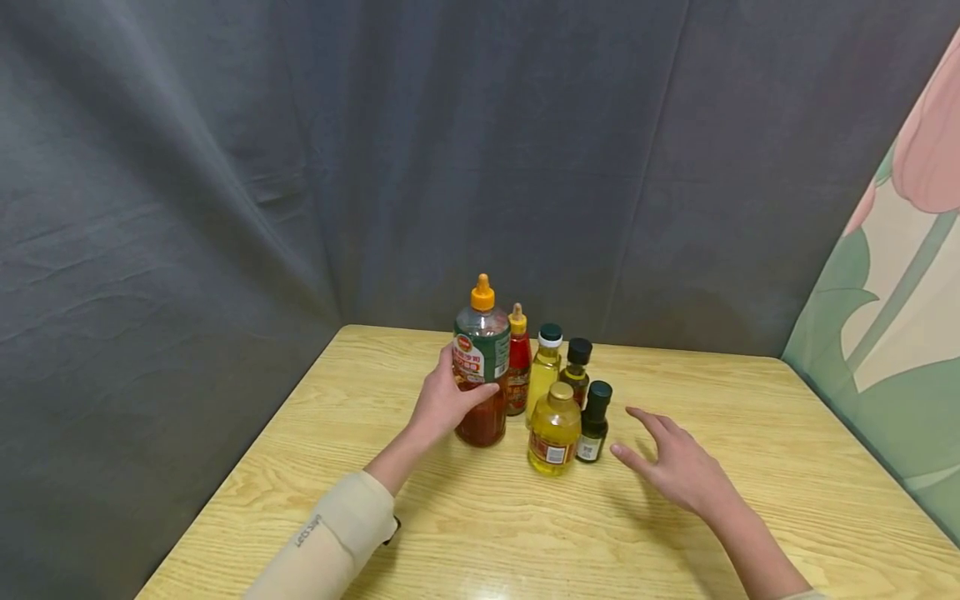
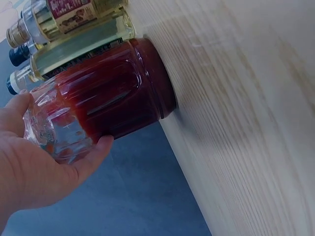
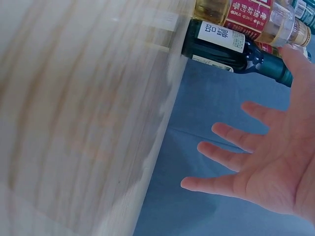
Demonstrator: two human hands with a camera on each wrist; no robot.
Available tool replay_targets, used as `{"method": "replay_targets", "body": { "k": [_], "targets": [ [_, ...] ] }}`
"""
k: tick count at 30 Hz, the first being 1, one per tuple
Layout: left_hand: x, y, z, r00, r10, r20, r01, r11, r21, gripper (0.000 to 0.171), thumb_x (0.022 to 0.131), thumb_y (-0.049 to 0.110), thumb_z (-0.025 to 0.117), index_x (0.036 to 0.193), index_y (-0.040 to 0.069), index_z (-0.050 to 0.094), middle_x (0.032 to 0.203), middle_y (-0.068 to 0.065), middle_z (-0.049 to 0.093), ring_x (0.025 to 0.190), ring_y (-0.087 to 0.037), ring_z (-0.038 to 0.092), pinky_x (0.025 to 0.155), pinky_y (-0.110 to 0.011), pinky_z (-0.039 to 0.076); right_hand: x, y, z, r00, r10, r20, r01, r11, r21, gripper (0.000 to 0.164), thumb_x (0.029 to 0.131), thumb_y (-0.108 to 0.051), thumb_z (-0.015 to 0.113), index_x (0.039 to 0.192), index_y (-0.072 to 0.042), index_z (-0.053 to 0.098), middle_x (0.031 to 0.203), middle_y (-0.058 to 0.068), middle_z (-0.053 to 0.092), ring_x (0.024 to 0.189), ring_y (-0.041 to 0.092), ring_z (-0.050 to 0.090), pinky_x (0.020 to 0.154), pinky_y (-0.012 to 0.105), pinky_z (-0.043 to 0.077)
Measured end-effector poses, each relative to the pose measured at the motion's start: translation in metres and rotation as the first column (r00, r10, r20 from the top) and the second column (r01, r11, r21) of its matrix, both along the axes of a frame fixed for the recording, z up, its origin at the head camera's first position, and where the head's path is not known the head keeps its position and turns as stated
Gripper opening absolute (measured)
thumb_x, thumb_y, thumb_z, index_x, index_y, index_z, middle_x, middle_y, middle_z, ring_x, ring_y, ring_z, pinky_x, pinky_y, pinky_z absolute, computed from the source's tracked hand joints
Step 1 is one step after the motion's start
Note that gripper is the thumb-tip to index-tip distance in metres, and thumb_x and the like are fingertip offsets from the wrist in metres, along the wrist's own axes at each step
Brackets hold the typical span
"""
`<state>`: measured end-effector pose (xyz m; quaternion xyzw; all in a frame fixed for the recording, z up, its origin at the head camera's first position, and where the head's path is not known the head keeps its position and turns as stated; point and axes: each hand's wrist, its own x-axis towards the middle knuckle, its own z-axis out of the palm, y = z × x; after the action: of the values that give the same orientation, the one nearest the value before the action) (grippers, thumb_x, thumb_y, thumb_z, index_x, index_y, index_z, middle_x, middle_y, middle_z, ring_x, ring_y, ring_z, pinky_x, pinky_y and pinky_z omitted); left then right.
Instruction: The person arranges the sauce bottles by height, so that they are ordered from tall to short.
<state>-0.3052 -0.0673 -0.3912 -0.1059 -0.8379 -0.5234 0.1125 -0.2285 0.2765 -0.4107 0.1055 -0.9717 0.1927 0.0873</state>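
Six bottles are clustered near the middle of the worktop (image 1: 750, 500), toward its far edge, with bare wood left on every side. The tall red sauce bottle (image 1: 482, 367), upright and about two-thirds full, is gripped by the left hand (image 1: 442, 404). The right hand (image 1: 678, 467) is held released, fingers spread, beside the small dark bottle (image 1: 594, 423).

Wooden table (image 1: 750, 467), grey fabric backdrop (image 1: 225, 167), floral painted panel (image 1: 900, 317) at right
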Motion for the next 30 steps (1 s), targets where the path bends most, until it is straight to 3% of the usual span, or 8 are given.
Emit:
{"method": "replay_targets", "body": {
  "k": [10, 18, 30],
  "targets": [
    [-0.008, -0.012, 0.001, 1.0, 0.017, 0.002, -0.017, 1.0, 0.027, 0.09, 0.084, 0.036, 0.084, 0.154, 0.014, 0.031, 0.139, -0.01, 0.057, 0.127, -0.028, 0.055, 0.107, -0.049, 0.044, -0.001, 0.0, 0.001, 1.0, 0.002, 0.009, -0.002, 1.0, 0.006, 0.08, 0.096, -0.066, 0.054, 0.151, -0.008, 0.044, 0.142, 0.033, 0.047, 0.122, 0.057, 0.05, 0.084, 0.071, 0.046],
    [-0.015, -0.021, 0.0, 0.999, 0.042, -0.032, -0.042, 0.999, -0.004, 0.09, 0.082, 0.034, 0.086, 0.152, 0.013, 0.033, 0.135, -0.013, 0.06, 0.126, -0.031, 0.056, 0.107, -0.049, 0.043, -0.001, -0.001, 0.001, 1.0, 0.002, 0.016, -0.002, 1.0, 0.009, 0.079, 0.095, -0.065, 0.056, 0.151, -0.009, 0.044, 0.142, 0.034, 0.048, 0.122, 0.057, 0.05, 0.085, 0.071, 0.046],
    [-0.02, -0.028, 0.002, 0.999, 0.043, -0.005, -0.043, 0.999, 0.023, 0.087, 0.083, 0.036, 0.085, 0.151, 0.013, 0.035, 0.135, -0.013, 0.06, 0.125, -0.031, 0.056, 0.107, -0.05, 0.043, -0.003, 0.0, 0.001, 1.0, 0.005, 0.013, -0.006, 1.0, 0.017, 0.077, 0.097, -0.06, 0.058, 0.151, -0.007, 0.044, 0.141, 0.037, 0.046, 0.12, 0.059, 0.051, 0.082, 0.071, 0.047]
  ]
}}
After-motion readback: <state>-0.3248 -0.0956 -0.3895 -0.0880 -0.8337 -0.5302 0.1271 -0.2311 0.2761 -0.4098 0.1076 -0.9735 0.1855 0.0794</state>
